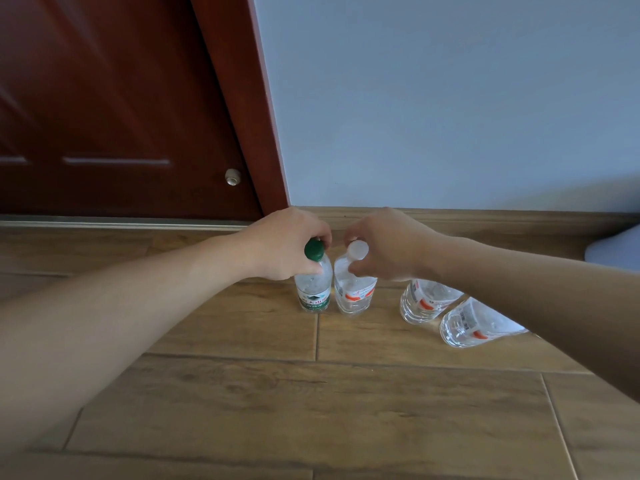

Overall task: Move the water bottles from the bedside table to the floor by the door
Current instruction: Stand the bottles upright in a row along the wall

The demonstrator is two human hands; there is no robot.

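Note:
Two clear water bottles stand side by side on the wooden floor (pixel 311 403) near the dark red door (pixel 114 109). My left hand (pixel 282 242) grips the neck of the green-capped bottle (pixel 313 292), which has a green and white label. My right hand (pixel 384 245) grips the neck of the white-capped bottle (pixel 355 294), which has a red and white label. Both bottles rest upright on the floor and almost touch. Further right stand two more clear bottles (pixel 424 301) (pixel 474 323) with red and white labels, their tops hidden behind my right forearm.
A pale blue wall (pixel 433 98) with a wooden skirting board (pixel 502 221) runs behind the bottles. The door has a round metal stop (pixel 232 177) and a metal threshold strip (pixel 121 223). A pale blue object (pixel 620 249) lies at the right edge.

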